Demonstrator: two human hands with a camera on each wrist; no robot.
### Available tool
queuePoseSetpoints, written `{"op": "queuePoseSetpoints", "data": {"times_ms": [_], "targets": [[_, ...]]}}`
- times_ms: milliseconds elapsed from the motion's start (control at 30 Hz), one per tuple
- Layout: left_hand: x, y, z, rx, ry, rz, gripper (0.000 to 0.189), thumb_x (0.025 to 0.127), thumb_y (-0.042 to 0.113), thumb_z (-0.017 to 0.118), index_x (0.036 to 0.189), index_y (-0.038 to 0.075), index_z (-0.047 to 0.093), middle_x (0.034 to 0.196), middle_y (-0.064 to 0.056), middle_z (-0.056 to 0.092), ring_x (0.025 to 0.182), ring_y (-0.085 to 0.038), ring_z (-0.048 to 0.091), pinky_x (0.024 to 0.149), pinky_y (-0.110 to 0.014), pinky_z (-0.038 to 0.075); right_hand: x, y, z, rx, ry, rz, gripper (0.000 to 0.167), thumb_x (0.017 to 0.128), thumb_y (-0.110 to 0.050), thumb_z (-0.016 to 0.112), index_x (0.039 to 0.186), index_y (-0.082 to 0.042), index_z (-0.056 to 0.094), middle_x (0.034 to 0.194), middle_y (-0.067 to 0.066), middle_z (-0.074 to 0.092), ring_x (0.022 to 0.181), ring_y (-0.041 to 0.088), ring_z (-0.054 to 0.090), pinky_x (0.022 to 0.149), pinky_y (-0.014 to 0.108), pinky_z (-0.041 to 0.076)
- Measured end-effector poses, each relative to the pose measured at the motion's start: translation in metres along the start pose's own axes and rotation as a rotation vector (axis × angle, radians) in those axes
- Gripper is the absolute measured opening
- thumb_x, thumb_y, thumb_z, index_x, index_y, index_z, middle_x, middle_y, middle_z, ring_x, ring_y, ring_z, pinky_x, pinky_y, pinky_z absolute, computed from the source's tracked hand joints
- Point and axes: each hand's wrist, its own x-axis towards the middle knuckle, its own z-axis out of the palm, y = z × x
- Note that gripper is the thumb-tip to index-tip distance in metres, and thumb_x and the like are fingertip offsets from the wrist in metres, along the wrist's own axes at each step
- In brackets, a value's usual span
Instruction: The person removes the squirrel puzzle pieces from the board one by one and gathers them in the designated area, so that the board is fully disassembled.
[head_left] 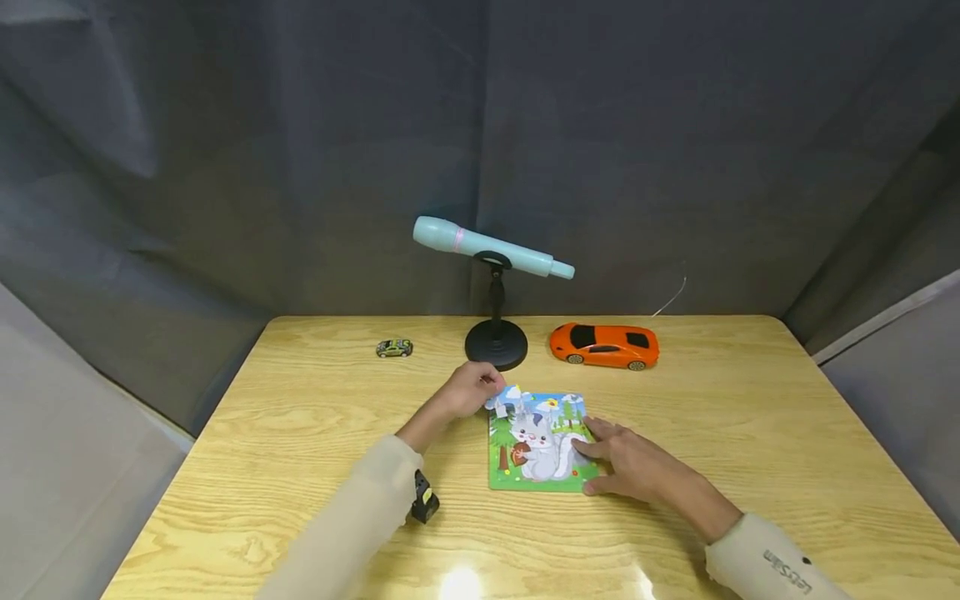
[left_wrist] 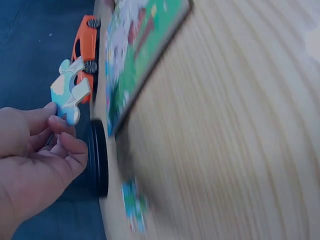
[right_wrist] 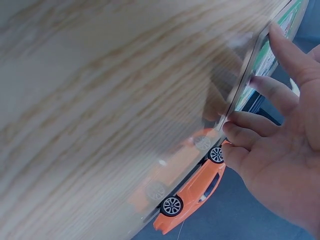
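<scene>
A square jigsaw puzzle [head_left: 536,467] with a grey squirrel picture lies on the wooden table. Over its upper left corner is my left hand [head_left: 471,388], pinching a puzzle piece [left_wrist: 65,95] between thumb and finger. That piece is pale blue and white with rounded knobs, held up off the board in the left wrist view. My right hand [head_left: 637,462] rests along the puzzle's right edge with fingers spread and extended. In the left wrist view a blurred second puzzle piece [left_wrist: 133,206] lies on the table; in the head view my left hand or arm seems to hide it.
Behind the puzzle stands a light blue microphone [head_left: 495,250] on a black round-based stand [head_left: 497,343]. An orange toy car [head_left: 604,347] sits to its right, a small green toy car [head_left: 394,348] to its left. Dark cloth [head_left: 360,167] hangs behind the table [head_left: 300,467].
</scene>
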Motion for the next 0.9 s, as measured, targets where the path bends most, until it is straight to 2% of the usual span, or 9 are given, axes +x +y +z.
{"op": "queuePoseSetpoints", "data": {"times_ms": [133, 333, 433, 733, 900], "targets": [[-0.008, -0.013, -0.017, 0.016, 0.006, -0.019, 0.014, 0.098, 0.011, 0.051, 0.097, 0.004, 0.064, 0.090, -0.007, 0.059, 0.069, -0.016, 0.052, 0.062, -0.026, 0.044, 0.000, -0.001, 0.000, -0.005, 0.002, -0.009, 0.070, 0.074, -0.044, 0.075, 0.130, -0.005, 0.057, 0.146, 0.028, 0.036, 0.133, 0.047, 0.037, 0.103, 0.057, 0.036], [-0.019, -0.028, -0.038, 0.073, 0.023, -0.039, 0.014, 0.097, 0.012, 0.052, 0.097, 0.007, 0.065, 0.096, -0.006, 0.062, 0.080, -0.015, 0.054, 0.072, -0.028, 0.047, -0.001, -0.002, 0.000, -0.012, 0.002, -0.007, 0.068, 0.076, -0.042, 0.075, 0.130, -0.005, 0.057, 0.146, 0.027, 0.036, 0.133, 0.046, 0.036, 0.104, 0.057, 0.036], [-0.023, -0.036, -0.051, 0.103, 0.020, -0.041, 0.014, 0.097, 0.012, 0.052, 0.097, 0.007, 0.065, 0.096, -0.007, 0.062, 0.080, -0.015, 0.052, 0.070, -0.028, 0.045, -0.001, -0.002, 0.000, -0.014, 0.008, -0.013, 0.068, 0.076, -0.042, 0.075, 0.130, -0.005, 0.057, 0.146, 0.027, 0.037, 0.133, 0.047, 0.037, 0.103, 0.057, 0.036], [-0.034, -0.060, -0.088, 0.168, -0.038, -0.113, 0.017, 0.099, 0.010, 0.048, 0.101, 0.003, 0.063, 0.097, -0.009, 0.060, 0.081, -0.016, 0.051, 0.070, -0.028, 0.043, -0.002, -0.002, -0.001, -0.006, 0.015, -0.033, 0.068, 0.076, -0.044, 0.074, 0.130, -0.005, 0.057, 0.145, 0.029, 0.037, 0.132, 0.048, 0.038, 0.102, 0.057, 0.037], [-0.038, -0.070, -0.101, 0.195, -0.052, -0.138, 0.018, 0.098, 0.008, 0.047, 0.100, 0.000, 0.063, 0.098, -0.012, 0.061, 0.080, -0.018, 0.050, 0.072, -0.030, 0.043, -0.002, -0.002, -0.001, 0.000, 0.017, -0.038, 0.068, 0.076, -0.043, 0.074, 0.130, -0.004, 0.057, 0.145, 0.029, 0.037, 0.131, 0.048, 0.038, 0.101, 0.057, 0.038]]}}
